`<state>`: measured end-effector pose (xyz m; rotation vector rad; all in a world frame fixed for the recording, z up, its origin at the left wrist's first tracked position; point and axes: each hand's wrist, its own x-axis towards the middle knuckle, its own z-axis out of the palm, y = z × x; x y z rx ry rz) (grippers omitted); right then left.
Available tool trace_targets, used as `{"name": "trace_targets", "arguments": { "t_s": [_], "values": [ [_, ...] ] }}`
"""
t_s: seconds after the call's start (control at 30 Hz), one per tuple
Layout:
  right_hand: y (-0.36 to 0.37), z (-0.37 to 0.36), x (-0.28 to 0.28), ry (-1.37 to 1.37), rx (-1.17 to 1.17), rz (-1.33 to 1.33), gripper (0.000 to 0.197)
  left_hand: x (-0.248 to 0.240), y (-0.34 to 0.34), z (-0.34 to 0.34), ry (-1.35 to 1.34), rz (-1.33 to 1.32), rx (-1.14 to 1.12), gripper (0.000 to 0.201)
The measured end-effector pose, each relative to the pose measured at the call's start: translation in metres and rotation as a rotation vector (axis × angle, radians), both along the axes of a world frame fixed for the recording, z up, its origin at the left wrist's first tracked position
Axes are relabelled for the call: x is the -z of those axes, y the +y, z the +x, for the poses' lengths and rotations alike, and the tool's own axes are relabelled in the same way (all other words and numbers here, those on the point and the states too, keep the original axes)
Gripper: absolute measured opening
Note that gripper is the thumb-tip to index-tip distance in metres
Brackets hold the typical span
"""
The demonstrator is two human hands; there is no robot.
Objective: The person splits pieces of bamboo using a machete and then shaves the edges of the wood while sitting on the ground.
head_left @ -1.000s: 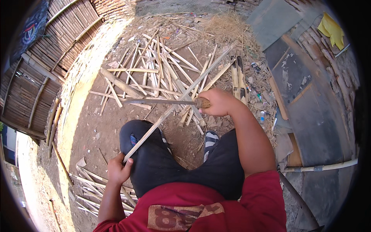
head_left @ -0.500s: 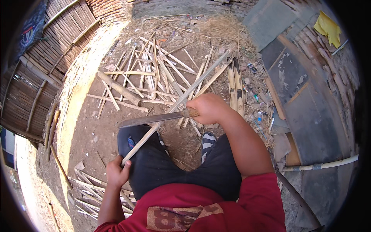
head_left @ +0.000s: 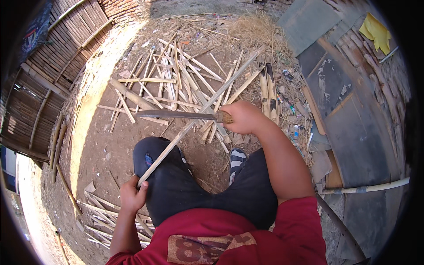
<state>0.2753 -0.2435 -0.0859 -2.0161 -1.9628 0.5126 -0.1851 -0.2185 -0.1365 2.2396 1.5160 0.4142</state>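
My left hand point(head_left: 134, 193) is closed round the near end of a long pale bamboo strip point(head_left: 170, 145), which slants up and away to the right past my left knee. My right hand point(head_left: 242, 117) grips the wooden handle of a machete point(head_left: 176, 114). Its dark blade points left and crosses over the strip beyond my knees; whether the edge touches the strip I cannot tell. Past the blade lies a loose pile of split bamboo strips point(head_left: 176, 75), with a thicker bamboo piece point(head_left: 132, 95) at its left.
More strips point(head_left: 99, 221) lie beside my left hip. Two dark-stained bamboo halves point(head_left: 268, 92) lie right of the pile. Dark boards point(head_left: 331, 88) and a pale pole point(head_left: 384, 185) stand at the right, a slatted bamboo wall point(head_left: 75, 39) at the left. Dry straw point(head_left: 256, 35) lies at the back.
The machete has moved away from my body along the strip, its blade turning to lie nearly level. My right hand has shifted slightly forward and right; my left hand has barely moved.
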Motion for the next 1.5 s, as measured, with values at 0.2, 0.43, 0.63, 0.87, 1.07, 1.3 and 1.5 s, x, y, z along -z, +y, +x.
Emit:
{"name": "trace_targets", "arguments": {
  "t_s": [0.2,0.43,0.63,0.87,1.07,1.3,1.5],
  "values": [
    [0.013,0.025,0.004,0.1,0.108,-0.011,0.033,-0.011,-0.006,0.003,-0.022,-0.016,0.004,0.073],
    [0.013,0.046,0.028,0.144,0.296,0.205,0.043,-0.012,0.002,0.003,0.064,-0.065,-0.008,0.072],
    [0.005,-0.02,-0.004,-0.097,-0.153,0.02,0.034,-0.006,0.003,0.0,0.012,-0.051,-0.015,0.073],
    [0.007,0.061,0.009,0.157,0.428,0.172,0.042,0.004,0.002,0.001,-0.007,-0.015,-0.036,0.07],
    [0.003,0.04,0.005,0.143,0.342,0.165,0.043,-0.005,0.001,0.004,-0.009,-0.042,-0.047,0.069],
    [0.004,-0.012,-0.003,-0.066,-0.151,0.112,0.026,0.006,0.001,-0.005,-0.055,0.001,-0.012,0.071],
    [0.008,0.07,0.018,0.21,0.469,0.257,0.041,0.007,0.003,0.002,-0.054,0.032,-0.011,0.072]
  ]
}}
